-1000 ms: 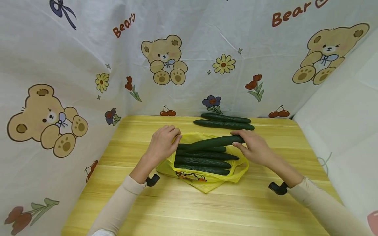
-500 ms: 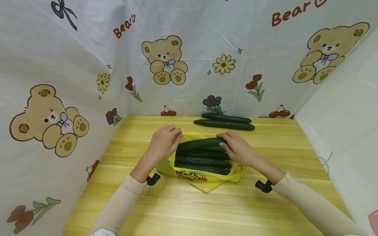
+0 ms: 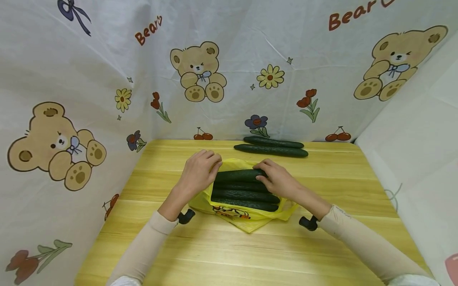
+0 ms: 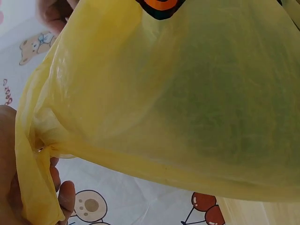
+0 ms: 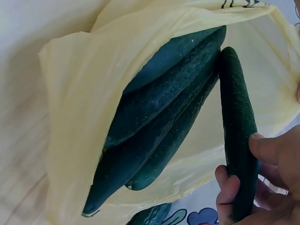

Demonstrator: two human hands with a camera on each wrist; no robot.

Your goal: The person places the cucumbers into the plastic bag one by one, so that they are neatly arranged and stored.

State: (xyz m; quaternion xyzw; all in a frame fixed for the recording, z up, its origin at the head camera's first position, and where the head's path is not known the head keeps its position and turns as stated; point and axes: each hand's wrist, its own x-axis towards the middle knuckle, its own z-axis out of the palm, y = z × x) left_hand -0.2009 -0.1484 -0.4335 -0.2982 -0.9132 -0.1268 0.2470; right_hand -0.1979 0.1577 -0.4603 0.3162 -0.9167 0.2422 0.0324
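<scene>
A yellow plastic bag [image 3: 247, 225] lies on the table with its mouth spread, and several dark green cucumbers [image 3: 245, 196] rest side by side inside it. My left hand [image 3: 199, 171] pinches the bag's rim at its left; in the left wrist view the fingers [image 4: 67, 196] curl round a twisted strip of the plastic. My right hand [image 3: 280, 180] grips one cucumber [image 5: 236, 108] by its right end, thumb on one side and fingers on the other. That cucumber's far end reaches into the bag mouth, above the others.
Behind the bag, two more cucumbers [image 3: 270, 150] lie on the wooden table [image 3: 229, 254] near its back edge. A white cloth [image 3: 236, 35] printed with bears and flowers hangs at the back and left. A plain white wall [image 3: 422, 159] stands at the right.
My right hand has moved left with its cucumber, which has slid further into the bag and now lies more level. The left hand has stayed at the bag's rim.
</scene>
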